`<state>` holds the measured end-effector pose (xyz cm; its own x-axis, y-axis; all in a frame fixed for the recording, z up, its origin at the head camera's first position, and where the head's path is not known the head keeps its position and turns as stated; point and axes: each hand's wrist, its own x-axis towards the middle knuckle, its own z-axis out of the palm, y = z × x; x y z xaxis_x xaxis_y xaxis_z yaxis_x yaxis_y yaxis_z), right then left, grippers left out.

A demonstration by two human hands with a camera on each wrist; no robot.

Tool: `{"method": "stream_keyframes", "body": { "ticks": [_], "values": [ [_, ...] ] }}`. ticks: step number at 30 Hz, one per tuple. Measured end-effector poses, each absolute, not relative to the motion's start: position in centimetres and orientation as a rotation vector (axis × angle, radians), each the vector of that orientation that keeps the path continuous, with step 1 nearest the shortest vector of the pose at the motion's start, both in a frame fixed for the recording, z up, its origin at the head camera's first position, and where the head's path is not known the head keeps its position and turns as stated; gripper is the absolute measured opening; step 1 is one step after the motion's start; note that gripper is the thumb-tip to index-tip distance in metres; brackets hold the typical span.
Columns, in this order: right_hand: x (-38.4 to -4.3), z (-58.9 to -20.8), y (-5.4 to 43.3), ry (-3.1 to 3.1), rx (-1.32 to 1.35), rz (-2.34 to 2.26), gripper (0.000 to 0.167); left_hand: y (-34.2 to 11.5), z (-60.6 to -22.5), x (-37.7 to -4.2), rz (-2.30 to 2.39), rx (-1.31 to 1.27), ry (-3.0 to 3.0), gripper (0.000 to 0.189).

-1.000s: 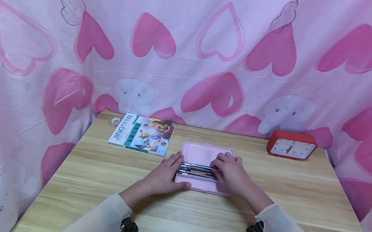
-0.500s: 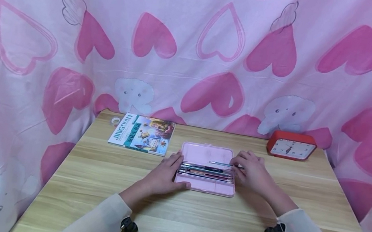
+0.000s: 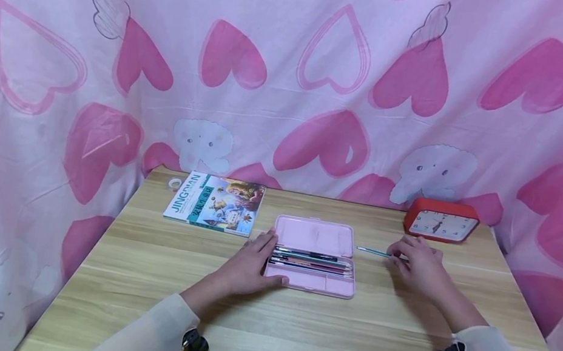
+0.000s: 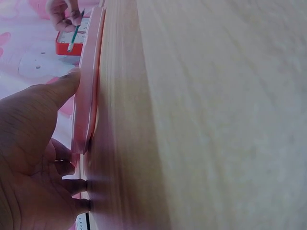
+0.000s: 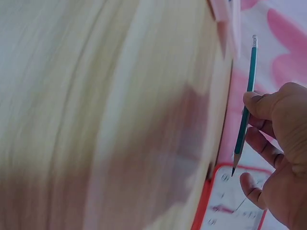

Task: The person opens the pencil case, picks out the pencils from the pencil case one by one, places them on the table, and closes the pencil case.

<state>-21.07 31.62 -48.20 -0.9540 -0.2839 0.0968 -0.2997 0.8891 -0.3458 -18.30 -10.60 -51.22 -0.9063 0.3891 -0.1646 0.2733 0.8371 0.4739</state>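
A green pencil (image 3: pixel 373 251) with a sharpened dark tip is pinched between the thumb and fingers of my right hand (image 3: pixel 417 267), above the table to the right of the case. In the right wrist view the pencil (image 5: pixel 251 76) has its tip pointing down. The pink pencil case (image 3: pixel 313 234) lies opened out flat, its lid towards the back. Several pens and pencils (image 3: pixel 309 261) fill its long compartment. My left hand (image 3: pixel 247 265) rests at the case's left end, fingers extended along the side and thumb on the front edge.
A red alarm clock (image 3: pixel 442 220) stands at the back right, just behind my right hand. At the back left lies a picture-covered book (image 3: pixel 216 203) with a small white ring (image 3: pixel 174 183) beside it. A pink heart-patterned curtain (image 3: pixel 320 139) hangs behind the table (image 3: pixel 288 342).
My right hand has lifted the green pencil out of the case and carried it to the right, past the case's edge. The left hand and the case have stayed in place.
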Motion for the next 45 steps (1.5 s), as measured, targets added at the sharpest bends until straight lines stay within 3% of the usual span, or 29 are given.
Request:
{"method": "stream_keyframes", "body": {
  "ticks": [14, 45],
  "values": [
    [-21.7, -50.4, 34.5, -3.102, 0.434, 0.548, 0.015, -10.6, -51.3, -18.2, 0.682, 0.504, 2.755, 0.117],
    [-21.7, -51.0, 34.5, -3.104, 0.427, 0.501, 0.016, -10.7, -51.3, -18.3, 0.679, 0.514, 2.772, 0.116]
  ]
}}
